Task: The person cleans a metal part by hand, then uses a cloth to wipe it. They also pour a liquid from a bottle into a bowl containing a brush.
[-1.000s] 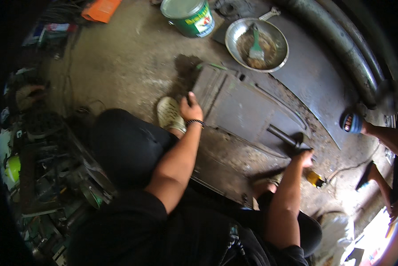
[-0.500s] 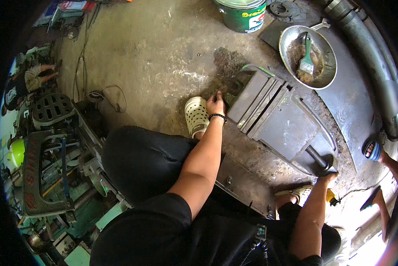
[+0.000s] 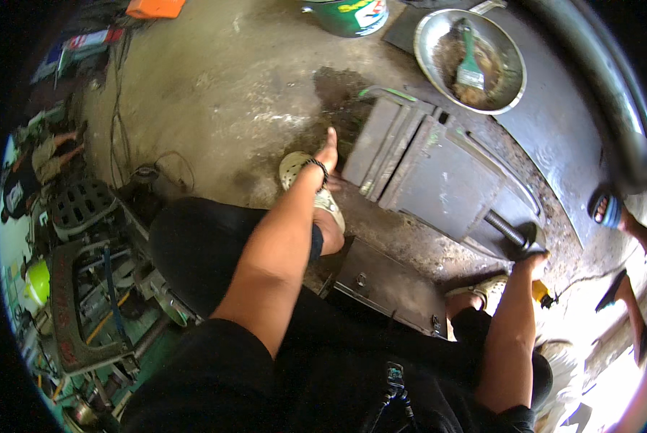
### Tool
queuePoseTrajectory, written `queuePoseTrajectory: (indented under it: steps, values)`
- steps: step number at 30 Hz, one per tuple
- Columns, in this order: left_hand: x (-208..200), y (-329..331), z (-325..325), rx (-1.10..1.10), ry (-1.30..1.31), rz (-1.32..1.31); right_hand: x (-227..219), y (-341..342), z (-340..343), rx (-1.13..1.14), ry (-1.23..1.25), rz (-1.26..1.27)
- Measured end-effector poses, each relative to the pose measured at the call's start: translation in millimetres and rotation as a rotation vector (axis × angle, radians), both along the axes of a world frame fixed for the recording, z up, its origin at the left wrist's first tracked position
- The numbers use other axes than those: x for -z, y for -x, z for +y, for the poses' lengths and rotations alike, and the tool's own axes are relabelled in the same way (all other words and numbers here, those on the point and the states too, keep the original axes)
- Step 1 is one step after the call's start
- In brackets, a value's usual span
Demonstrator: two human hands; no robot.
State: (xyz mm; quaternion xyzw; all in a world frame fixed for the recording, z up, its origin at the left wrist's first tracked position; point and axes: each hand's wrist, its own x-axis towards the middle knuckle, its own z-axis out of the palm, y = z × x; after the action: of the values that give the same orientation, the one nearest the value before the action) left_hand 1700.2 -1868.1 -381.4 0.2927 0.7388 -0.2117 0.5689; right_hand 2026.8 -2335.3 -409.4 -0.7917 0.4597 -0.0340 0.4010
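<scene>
On the floor (image 3: 215,94): 1 big grey vise (image 3: 446,187) lies ahead of the person, between the 2 hands.
Long axis: slants from the block end at upper left down to lower right, where a threaded screw (image 3: 506,228) shows.
Left hand (image 3: 323,160): spread, with no thing seen in it, just beside the block end, which lies to its right; shadow makes it unclear whether the lower fingers touch.
Right hand (image 3: 533,265): at the screw end, the nearer of the 2 to the vise; its fingers are out of sight, so I cannot tell how far they close.
Near side: 1 dark metal box (image 3: 392,285), between vise and lap.
Far side: 1 metal pan (image 3: 511,61) with a green-handled paintbrush (image 3: 469,66) in it; a green bucket (image 3: 346,18) farther left.
</scene>
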Motion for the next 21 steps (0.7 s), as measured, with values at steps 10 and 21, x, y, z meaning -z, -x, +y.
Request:
queuePoseTrajectory:
  steps: [10,21]
  values:
    - [-5,-64,-5,0.260,-0.030,0.127,7,-3,-8,0.145,-0.098,0.112]
    - [10,-79,13,0.277,-0.053,0.147,49,43,-48,0.153,-0.178,-0.127]
